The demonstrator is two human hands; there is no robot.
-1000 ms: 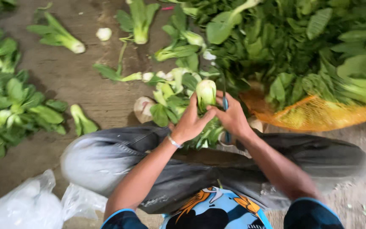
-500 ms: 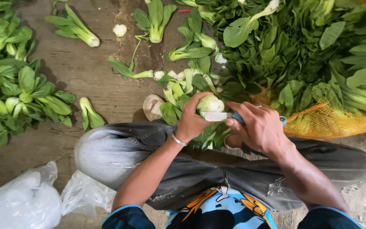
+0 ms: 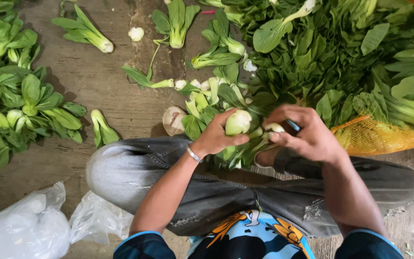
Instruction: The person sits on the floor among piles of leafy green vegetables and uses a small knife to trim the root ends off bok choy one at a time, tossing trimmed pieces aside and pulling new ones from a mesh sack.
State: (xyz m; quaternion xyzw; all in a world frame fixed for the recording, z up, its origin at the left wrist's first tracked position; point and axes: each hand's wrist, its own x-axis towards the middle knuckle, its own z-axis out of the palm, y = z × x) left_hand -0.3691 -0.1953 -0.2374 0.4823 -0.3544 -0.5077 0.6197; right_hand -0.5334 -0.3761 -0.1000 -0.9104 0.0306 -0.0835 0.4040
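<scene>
Left hand [image 3: 216,136] curled around pale bok choy [image 3: 237,123] base, right hand [image 3: 307,134] closed on blue-handled knife [image 3: 291,125] beside it, above leaf pile [image 3: 322,57].

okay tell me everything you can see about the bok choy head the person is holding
The pale green bok choy head has a rounded, whitish-green bulbous base turned up toward the camera, with darker green leaves hanging down toward the person's lap. It looks fresh and firm. The left hand grips it from the left, fingers curled round the base. The right hand is close beside it, fingertips at its stem side, holding a small blue-handled tool whose blade is hidden. It sits above the grey trousers.
</scene>
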